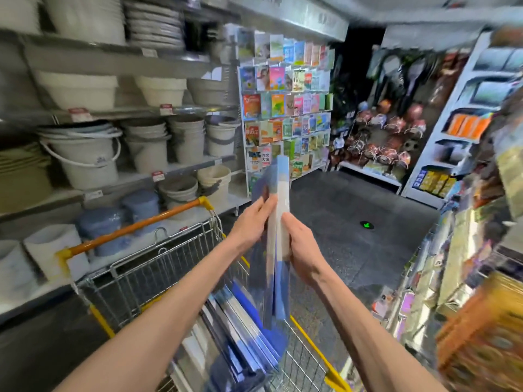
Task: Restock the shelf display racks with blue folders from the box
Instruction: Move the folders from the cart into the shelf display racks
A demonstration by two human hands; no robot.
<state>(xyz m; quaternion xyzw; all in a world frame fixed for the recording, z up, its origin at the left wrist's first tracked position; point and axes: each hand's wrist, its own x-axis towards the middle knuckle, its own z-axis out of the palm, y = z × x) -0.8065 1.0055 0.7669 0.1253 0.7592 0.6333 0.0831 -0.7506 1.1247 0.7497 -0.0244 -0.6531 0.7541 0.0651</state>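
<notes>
A bundle of blue folders [278, 281] stands on edge, upright, above the wire shopping cart [175, 258]. My left hand [253, 222] grips its left side and my right hand [301, 250] grips its right side, fingers curled round the pale spine. More blue folders [243, 335] lie stacked inside the cart below. The box is not visible.
Shelves of white buckets [85, 159] and basins line the left. A rack of colourful booklets [285, 108] stands ahead. Blurred shelves of packaged goods [475, 278] crowd the right. Dark aisle floor [353, 222] opens ahead between them.
</notes>
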